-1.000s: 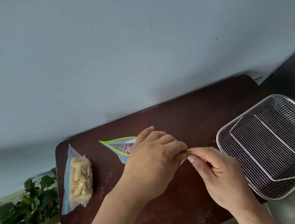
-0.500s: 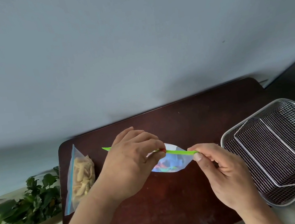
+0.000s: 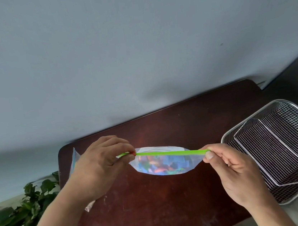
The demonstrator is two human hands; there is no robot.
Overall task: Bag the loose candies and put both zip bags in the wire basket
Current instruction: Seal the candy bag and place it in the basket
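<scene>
A clear zip bag with a green zip strip (image 3: 161, 163) hangs above the dark table, with colourful candies showing through it. My left hand (image 3: 102, 165) pinches the red slider at the strip's left end. My right hand (image 3: 234, 173) pinches the strip's right end. The green strip stretches straight between the two hands. A second zip bag with a blue strip (image 3: 74, 160) lies at the table's left end, mostly hidden behind my left forearm. The wire basket (image 3: 268, 117) stands at the right with nothing in it.
The dark brown table (image 3: 174, 203) stands against a pale blue wall. A leafy green plant (image 3: 24, 208) sits beyond the table's left edge. The basket overhangs the table's right end, with dark floor behind it.
My left hand slid leftward along the green strip, away from my right hand, and the strip now lies shut between them. The bag rose off the table. The camera view shifted slightly.
</scene>
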